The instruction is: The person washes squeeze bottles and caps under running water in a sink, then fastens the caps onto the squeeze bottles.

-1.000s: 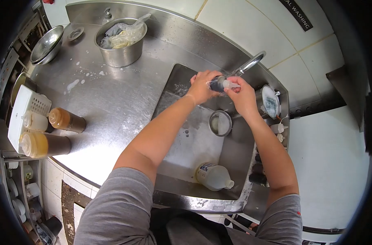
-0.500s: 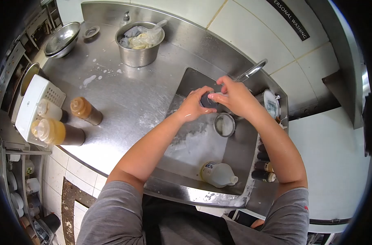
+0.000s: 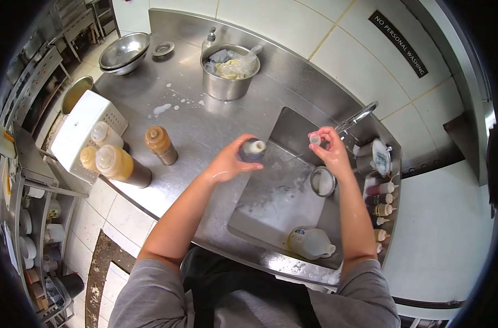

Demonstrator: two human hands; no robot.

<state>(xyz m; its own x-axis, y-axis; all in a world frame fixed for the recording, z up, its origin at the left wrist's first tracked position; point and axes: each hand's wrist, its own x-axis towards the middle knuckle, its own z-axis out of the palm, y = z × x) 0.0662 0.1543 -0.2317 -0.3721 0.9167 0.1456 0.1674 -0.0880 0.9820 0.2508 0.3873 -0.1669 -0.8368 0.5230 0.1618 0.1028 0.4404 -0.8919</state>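
My left hand (image 3: 227, 164) is wrapped round a small dark bottle (image 3: 252, 151) with a pale, uncapped neck, held over the left edge of the sink (image 3: 309, 216). Between the fingertips of my right hand (image 3: 335, 154) is a small clear cap (image 3: 314, 140), below the faucet (image 3: 364, 113). A thin stream of water runs down between the two hands. In the sink, a round metal cup (image 3: 323, 182) with whitish contents sits below my right hand. A large translucent jug (image 3: 310, 242) lies on its side near the front, and suds cover part of the bottom.
Several sauce bottles (image 3: 383, 199) line the right ledge beside a metal pot (image 3: 372, 158). On the left counter stand an orange-brown squeeze bottle (image 3: 160, 145), more squeeze bottles (image 3: 120, 164) and a white perforated basket (image 3: 85, 131). Behind are a steel pot (image 3: 227, 85) with bags and stacked bowls (image 3: 124, 52).
My hands were together at the dark bottle and are now apart. The bottle has gone left in my left hand, and the cap shows in my right. The camera view has shifted.
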